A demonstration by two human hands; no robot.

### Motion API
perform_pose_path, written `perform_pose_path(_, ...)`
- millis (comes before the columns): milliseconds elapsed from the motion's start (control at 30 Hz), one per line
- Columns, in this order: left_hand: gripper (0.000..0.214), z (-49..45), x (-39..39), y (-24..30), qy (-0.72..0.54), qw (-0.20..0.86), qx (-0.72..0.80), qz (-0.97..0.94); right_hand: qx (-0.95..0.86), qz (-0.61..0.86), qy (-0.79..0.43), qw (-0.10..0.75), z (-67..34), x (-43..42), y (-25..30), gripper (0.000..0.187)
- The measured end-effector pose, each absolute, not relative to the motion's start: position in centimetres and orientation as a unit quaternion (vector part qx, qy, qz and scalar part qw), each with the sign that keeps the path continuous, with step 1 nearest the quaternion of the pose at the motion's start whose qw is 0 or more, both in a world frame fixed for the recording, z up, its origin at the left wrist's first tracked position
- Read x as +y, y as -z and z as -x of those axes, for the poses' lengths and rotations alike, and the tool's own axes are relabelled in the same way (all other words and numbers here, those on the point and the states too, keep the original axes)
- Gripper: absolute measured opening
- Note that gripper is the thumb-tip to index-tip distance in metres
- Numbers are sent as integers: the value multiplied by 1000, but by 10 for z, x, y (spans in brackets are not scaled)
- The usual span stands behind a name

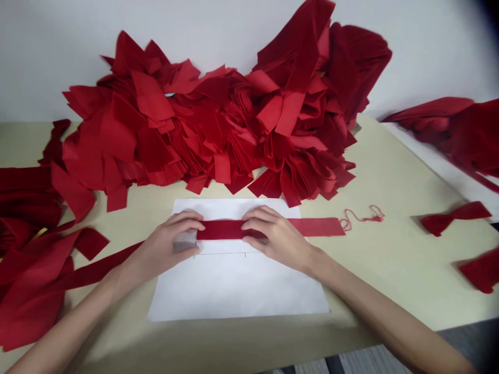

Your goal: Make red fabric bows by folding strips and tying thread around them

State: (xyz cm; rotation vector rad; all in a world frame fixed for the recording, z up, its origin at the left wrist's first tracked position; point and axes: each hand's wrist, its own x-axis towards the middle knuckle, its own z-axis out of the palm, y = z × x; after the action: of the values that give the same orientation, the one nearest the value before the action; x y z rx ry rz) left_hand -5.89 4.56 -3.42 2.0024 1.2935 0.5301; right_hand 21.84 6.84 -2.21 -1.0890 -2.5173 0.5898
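A long red velvet ribbon strip (pixel 222 229) lies across a white paper sheet (pixel 237 285) marked with a thin ruled line. My left hand (pixel 171 241) pinches the strip's left end on the paper. My right hand (pixel 273 234) presses fingers down on the strip's middle. The strip's right end (pixel 319 226) runs off the paper onto the table, with a loose red thread (pixel 364 215) beside it.
A big heap of cut red ribbon pieces (pixel 218 124) fills the back of the beige table (pixel 390 171). More red ribbon (pixel 35 259) piles at the left. A finished red bow (pixel 452 215) and other red pieces (pixel 460 130) lie at the right.
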Motion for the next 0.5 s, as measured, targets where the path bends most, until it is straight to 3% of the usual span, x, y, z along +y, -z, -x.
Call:
perform_pose_path(167,47,58,41,34,-194,352,515,-757,-882,381,-206,188,-218,66,27,14)
perform_pose_path(500,47,59,42,32,-197,359,515,-753,-877,388,-199,201,-212,64,28,14)
